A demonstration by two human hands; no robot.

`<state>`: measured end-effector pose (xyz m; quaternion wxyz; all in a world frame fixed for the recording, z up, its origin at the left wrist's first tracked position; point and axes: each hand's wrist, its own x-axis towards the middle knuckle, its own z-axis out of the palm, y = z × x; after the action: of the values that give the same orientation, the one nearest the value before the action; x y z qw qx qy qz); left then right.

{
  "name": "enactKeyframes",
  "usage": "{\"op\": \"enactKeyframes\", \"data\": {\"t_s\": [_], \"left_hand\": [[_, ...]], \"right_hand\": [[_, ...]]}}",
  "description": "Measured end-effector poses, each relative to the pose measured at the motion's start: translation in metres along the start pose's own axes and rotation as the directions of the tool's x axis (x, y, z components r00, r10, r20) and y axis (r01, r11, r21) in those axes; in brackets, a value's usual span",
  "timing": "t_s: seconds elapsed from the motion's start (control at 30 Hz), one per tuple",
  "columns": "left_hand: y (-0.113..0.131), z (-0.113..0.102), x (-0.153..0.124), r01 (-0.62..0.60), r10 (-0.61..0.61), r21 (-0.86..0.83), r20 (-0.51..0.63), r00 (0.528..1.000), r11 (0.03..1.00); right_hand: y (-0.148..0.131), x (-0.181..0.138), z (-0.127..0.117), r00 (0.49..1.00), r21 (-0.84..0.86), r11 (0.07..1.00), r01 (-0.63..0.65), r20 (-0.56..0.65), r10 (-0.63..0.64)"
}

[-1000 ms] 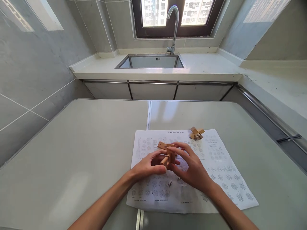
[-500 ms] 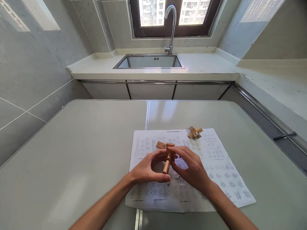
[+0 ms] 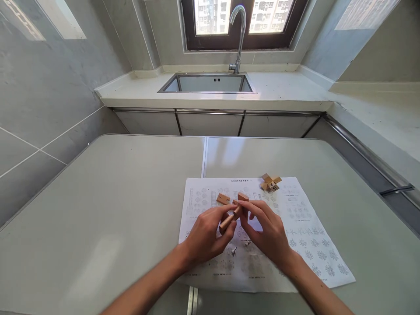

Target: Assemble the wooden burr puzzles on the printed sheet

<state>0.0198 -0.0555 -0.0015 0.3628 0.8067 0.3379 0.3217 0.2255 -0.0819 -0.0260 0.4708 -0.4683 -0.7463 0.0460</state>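
My left hand [image 3: 207, 235] and my right hand [image 3: 267, 231] meet over a printed paper sheet [image 3: 305, 245] on the table. Between them they pinch wooden puzzle pieces [image 3: 235, 212]: a long bar slants down-left under my left fingertips, and a short block tops it by my right fingertips. One loose wooden block [image 3: 223, 198] lies flat on the sheet just beyond my left hand. A small assembled wooden cross puzzle [image 3: 271, 182] sits at the sheet's far right corner, apart from both hands.
The grey table [image 3: 108, 205] has a seam running down its middle. Beyond it stand a counter with a steel sink [image 3: 207, 83] and a tap [image 3: 239, 35] under a window. Tiled walls close in on the left and right.
The wooden bar has tilted from nearly upright to slanting down-left. The flat block that lay against the held pieces now lies apart on the sheet. Both hands shifted slightly right.
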Motion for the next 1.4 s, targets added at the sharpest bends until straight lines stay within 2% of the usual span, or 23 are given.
{"op": "enactKeyframes", "data": {"t_s": [0.17,0.33,0.73,1.0,1.4], "left_hand": [[-0.0001,0.0015,-0.0026,-0.041,0.039,-0.038,-0.031,0.999,0.998],[-0.0003,0.0012,-0.0037,-0.026,0.024,-0.036,-0.045,0.999,0.999],[-0.0010,0.0020,-0.0039,-0.060,0.059,-0.014,-0.059,0.997,0.998],[-0.0031,0.0010,-0.0034,-0.035,0.034,-0.028,-0.039,0.999,0.999],[-0.0022,-0.0045,0.0014,-0.063,0.062,-0.052,-0.018,0.998,0.997]], "right_hand": [[0.0007,-0.0026,0.0016,0.999,0.017,0.999,-0.028,0.046,0.027],[0.0046,-0.0041,0.0036,0.996,0.053,0.998,-0.030,0.081,0.025],[0.0050,-0.0042,0.0041,0.995,0.005,0.999,-0.046,0.086,0.045],[0.0005,-0.0026,0.0037,0.994,-0.040,0.998,-0.050,0.091,0.054],[0.0056,-0.0011,0.0009,0.996,0.010,1.000,-0.007,0.092,0.006]]}}
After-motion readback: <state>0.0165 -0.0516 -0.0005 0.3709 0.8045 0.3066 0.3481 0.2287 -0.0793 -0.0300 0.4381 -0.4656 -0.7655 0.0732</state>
